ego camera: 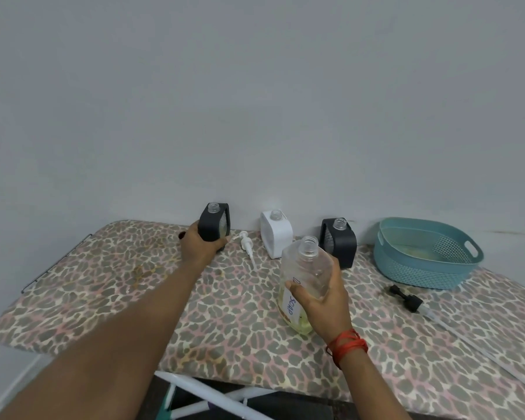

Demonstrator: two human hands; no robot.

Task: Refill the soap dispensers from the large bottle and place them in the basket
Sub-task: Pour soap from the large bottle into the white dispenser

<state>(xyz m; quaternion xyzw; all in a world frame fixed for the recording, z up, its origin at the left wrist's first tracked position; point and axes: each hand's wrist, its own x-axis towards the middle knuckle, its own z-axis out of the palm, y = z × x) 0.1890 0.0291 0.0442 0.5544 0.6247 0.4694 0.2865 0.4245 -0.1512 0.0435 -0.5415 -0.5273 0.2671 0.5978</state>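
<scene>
My left hand (199,245) grips the left black soap dispenser (215,221), which stands uncapped by the wall. My right hand (323,301) holds the large clear bottle (305,274), open at the neck, labelled "SOAP", with a little yellowish liquid at its bottom. A white dispenser (275,233) and a second black dispenser (340,241) stand uncapped behind the bottle. The teal basket (422,268) sits at the right.
A white pump head (246,242) lies between the left black and white dispensers. A black pump head with a clear tube (406,298) lies in front of the basket. The leopard-print board (103,283) meets the wall behind; its front edge is near me.
</scene>
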